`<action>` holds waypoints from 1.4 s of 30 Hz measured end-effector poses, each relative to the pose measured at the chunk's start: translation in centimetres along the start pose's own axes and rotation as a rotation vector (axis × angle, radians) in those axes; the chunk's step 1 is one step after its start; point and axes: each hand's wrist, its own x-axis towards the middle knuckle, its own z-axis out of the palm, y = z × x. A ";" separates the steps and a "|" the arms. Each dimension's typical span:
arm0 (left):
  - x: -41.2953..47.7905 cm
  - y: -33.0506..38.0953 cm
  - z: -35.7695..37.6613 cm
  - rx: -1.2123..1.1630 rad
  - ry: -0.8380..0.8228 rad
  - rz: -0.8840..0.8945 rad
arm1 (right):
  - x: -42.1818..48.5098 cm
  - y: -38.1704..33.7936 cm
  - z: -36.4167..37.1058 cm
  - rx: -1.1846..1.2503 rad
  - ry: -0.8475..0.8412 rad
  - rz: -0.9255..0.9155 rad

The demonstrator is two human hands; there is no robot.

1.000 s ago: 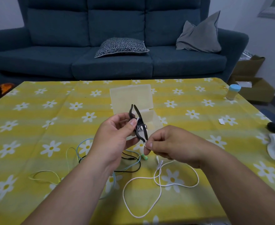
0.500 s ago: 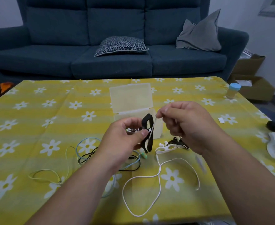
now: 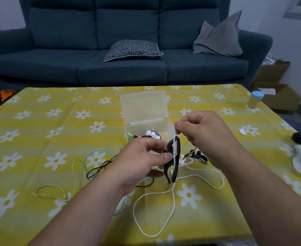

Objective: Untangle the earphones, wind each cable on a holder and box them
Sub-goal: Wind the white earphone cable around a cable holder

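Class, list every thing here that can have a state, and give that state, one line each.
Clear plastic box: lid open, earphones inside.
Black forked cable holder: gripped by left hand.
White earphone cable: pinched by right hand, mostly loose on yellow tablecloth.
Blue and black cables: tangled, unwound.
Blue-capped jar: upright, capped.

A: What colour is the tablecloth (image 3: 39, 132)?
B: Yellow bands, white daisies all over. The sofa (image 3: 128, 23) is dark blue.
A: Anything else patterned?
B: The cushion (image 3: 132, 50) is navy-and-white herringbone; the pillow (image 3: 219, 38) is plain grey.
A: The small things?
B: A white cable (image 3: 173, 203), a black holder (image 3: 175, 169), a pale blue cable (image 3: 96, 151); the jar lid (image 3: 257, 94) is light blue.
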 end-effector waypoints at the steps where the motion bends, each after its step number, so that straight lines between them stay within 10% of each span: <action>1: 0.0 0.1 0.0 -0.027 -0.021 -0.005 | 0.1 0.1 0.0 -0.011 0.019 0.014; 25: -0.4 0.4 -0.1 -0.194 -0.087 0.000 | 0.5 1.1 0.5 0.009 0.053 0.107; 42: 0.8 0.4 -1.7 -0.266 0.309 0.119 | -1.0 0.6 1.2 0.013 -0.585 0.220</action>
